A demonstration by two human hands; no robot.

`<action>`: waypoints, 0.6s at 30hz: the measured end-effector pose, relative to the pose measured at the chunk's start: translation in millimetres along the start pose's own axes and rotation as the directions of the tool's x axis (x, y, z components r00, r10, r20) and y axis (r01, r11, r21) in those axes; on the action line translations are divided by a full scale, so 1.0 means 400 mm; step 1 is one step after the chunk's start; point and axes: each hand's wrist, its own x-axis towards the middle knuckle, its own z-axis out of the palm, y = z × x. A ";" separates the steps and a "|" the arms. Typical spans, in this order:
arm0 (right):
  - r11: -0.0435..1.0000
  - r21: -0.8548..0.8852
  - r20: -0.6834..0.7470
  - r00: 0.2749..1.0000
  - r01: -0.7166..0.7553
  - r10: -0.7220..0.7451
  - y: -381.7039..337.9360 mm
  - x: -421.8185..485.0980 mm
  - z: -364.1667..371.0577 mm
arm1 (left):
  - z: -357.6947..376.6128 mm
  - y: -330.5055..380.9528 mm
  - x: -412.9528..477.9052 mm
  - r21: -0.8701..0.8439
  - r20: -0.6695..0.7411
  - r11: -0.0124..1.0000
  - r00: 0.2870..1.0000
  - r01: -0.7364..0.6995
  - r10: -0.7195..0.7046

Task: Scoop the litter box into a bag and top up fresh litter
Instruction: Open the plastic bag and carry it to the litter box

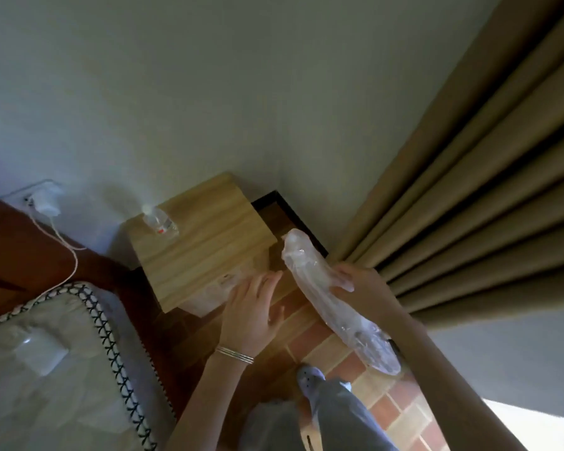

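Across the right hand (352, 284), gripped about mid-length by curled fingers and thumb: the clear plastic bag (306, 268), bunched into a long roll. Long axis on a slant, one end past the fingertips toward the wall corner, the other past the wrist and down toward the floor. Just left of that grip, apart from the roll: the left hand (253, 310), fingers straight and spread, holding nothing, near the front of the wooden bedside cabinet (202, 252). Probably next, a short reach rightward with the left hand to catch the bag and open it. Nowhere in view, litter box or scoop. Farther left, a small bottle (160, 222) on the cabinet; right of the grip, the curtain (469, 190).
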 end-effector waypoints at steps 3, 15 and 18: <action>0.990 0.098 -0.161 0.980 -0.105 0.120 0.003 -0.063 0.017 | -0.004 0.014 0.015 -0.025 0.024 0.989 0.989 -0.146 0.147; 0.748 0.445 -0.272 0.722 -0.492 0.636 0.100 -0.434 0.103 | 0.038 0.250 0.003 -0.253 0.111 0.655 0.651 -0.712 0.751; 0.693 0.511 -0.295 0.653 -0.509 0.697 0.113 -0.537 0.123 | 0.063 0.345 -0.017 -0.274 0.094 0.540 0.537 -0.796 0.839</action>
